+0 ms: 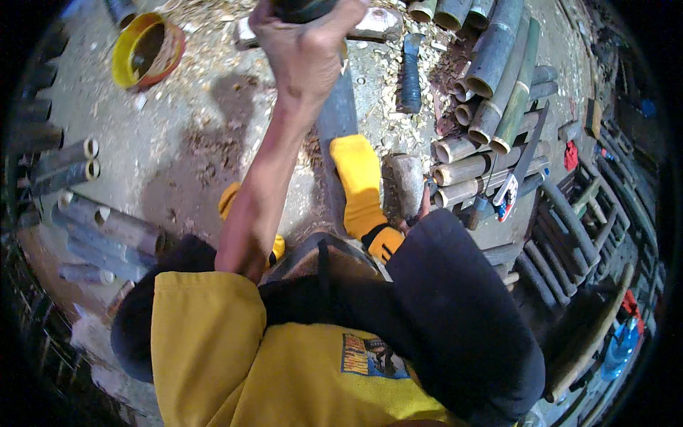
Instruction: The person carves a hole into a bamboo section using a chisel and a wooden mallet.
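My left arm reaches forward, and my left hand is closed round a dark, round-ended cylinder that the top edge cuts off. Below that hand, a dark bamboo pole runs back toward me. My yellow-socked foot presses beside or on the pole. Past my right knee, little of my right hand shows. Its fingers lie on both sides of a blunt, greyish wooden club and appear to grip it; the knee hides the rest.
A yellow-and-red bucket stands far left. Wood chips cover the floor round a black-wrapped tool and a pale log. Bamboo tubes pile up at right, with a long blade across them. More tubes lie left.
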`<control>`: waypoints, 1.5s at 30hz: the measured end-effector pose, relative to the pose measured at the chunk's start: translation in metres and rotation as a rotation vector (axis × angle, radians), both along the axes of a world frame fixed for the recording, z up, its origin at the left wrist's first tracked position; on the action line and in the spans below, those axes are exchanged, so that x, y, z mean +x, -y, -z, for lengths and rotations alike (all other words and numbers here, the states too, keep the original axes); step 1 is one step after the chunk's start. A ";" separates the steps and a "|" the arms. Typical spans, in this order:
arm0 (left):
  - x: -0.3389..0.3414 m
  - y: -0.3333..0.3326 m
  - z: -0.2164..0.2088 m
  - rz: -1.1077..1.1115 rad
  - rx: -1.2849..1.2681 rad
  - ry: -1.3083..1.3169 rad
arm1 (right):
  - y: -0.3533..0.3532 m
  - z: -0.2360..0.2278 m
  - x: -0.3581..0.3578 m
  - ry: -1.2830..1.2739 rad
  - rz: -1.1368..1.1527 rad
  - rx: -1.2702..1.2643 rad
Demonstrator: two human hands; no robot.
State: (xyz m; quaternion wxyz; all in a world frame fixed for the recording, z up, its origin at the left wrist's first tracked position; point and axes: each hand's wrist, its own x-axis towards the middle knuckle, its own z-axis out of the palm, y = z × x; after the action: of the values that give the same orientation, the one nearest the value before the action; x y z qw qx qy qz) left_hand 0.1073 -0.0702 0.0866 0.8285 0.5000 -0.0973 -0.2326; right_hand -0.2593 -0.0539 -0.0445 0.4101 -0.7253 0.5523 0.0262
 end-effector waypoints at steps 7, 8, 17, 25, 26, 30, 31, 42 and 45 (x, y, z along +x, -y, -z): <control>-0.019 -0.047 -0.044 -0.199 -0.047 0.344 | -0.002 -0.061 0.009 0.211 -0.154 -0.056; -0.025 -0.050 -0.052 -0.253 -0.054 0.366 | -0.002 -0.068 0.010 0.235 -0.179 -0.073; -0.056 -0.100 -0.067 -0.172 0.080 0.385 | -0.018 -0.088 0.016 0.361 -0.379 -0.137; -0.096 -0.092 -0.018 -0.018 -0.002 0.204 | -0.041 0.011 0.051 0.112 -0.715 -0.160; -0.101 -0.086 -0.008 0.057 -0.015 0.199 | -0.040 0.029 0.053 0.069 -0.752 -0.174; -0.118 -0.069 0.028 0.082 -0.020 0.148 | -0.030 0.059 0.077 -0.104 -0.666 0.049; -0.115 -0.073 0.035 0.077 -0.018 0.156 | -0.033 0.052 0.090 -0.169 -0.565 0.225; -0.133 -0.083 0.094 0.178 0.257 0.239 | -0.022 0.017 -0.039 -0.193 -0.066 -0.194; -0.148 -0.079 0.100 0.219 0.134 -0.095 | -0.028 0.036 -0.046 -0.207 -0.019 -0.223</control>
State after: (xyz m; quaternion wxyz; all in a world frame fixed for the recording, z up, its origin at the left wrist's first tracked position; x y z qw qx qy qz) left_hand -0.0408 0.0085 -0.0133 0.7665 0.5293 -0.0960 -0.3510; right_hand -0.3049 -0.0260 -0.0808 0.2677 -0.7651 0.5841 0.0433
